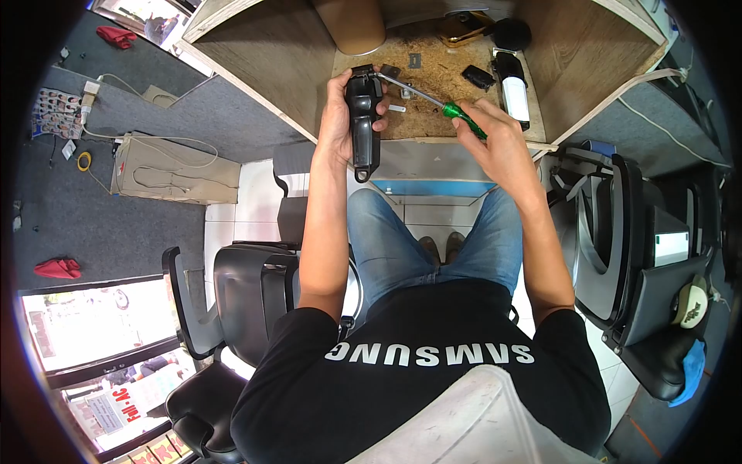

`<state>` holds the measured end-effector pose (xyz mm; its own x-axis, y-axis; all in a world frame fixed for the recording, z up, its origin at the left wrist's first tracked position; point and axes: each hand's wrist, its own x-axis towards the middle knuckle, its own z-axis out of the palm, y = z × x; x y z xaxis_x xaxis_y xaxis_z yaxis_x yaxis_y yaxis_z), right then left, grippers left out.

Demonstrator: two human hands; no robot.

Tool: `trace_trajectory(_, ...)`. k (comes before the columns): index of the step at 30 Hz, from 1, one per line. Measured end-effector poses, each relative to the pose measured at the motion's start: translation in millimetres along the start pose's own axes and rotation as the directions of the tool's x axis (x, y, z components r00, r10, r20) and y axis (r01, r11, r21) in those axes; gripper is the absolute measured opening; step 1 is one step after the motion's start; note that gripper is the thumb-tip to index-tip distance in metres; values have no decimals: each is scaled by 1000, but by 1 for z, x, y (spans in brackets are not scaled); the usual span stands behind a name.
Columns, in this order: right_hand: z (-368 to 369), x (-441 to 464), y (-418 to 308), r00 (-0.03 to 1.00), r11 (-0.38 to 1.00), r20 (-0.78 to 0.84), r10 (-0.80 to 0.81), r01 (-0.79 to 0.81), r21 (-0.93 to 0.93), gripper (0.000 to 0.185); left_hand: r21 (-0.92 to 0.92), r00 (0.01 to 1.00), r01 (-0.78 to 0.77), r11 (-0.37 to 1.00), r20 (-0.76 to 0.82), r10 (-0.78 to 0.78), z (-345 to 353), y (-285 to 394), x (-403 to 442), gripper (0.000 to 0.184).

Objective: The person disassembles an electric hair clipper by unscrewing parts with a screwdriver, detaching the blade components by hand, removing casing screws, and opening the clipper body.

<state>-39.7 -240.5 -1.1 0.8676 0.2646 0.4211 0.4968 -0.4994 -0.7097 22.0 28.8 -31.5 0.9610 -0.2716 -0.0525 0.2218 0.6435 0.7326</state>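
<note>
My left hand [335,116] is wrapped round a black hair clipper [363,127], held upright above the front of a wooden shelf. My right hand [495,139] grips a screwdriver [456,113] by its green handle. The metal shaft slants up and left, and its tip is at the clipper's head, near the blade end. Whether the tip sits in a screw is too small to tell. Small loose parts, among them a pale strip [397,108], lie on the shelf just right of the clipper.
On the shelf [433,127] are a white-and-black clipper [513,93], a black piece [478,76], a small dark plate [415,60] and a brown cylinder [352,27]. Wooden side walls flank it. Black salon chairs stand left [251,290] and right [603,232]. A cardboard box [174,170] is at left.
</note>
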Motion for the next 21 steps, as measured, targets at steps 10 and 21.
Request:
trace_trajectory(10, 4, 0, 6, 999, 1000, -21, -27, 28, 10, 32, -19, 1000, -3, 1000, 13, 3, 0, 0, 1, 48)
trace_trajectory(21, -9, 1, -5, 999, 999, 32, 44, -44, -7, 31, 36, 999, 1, 999, -38, 0, 8, 1, -2, 46)
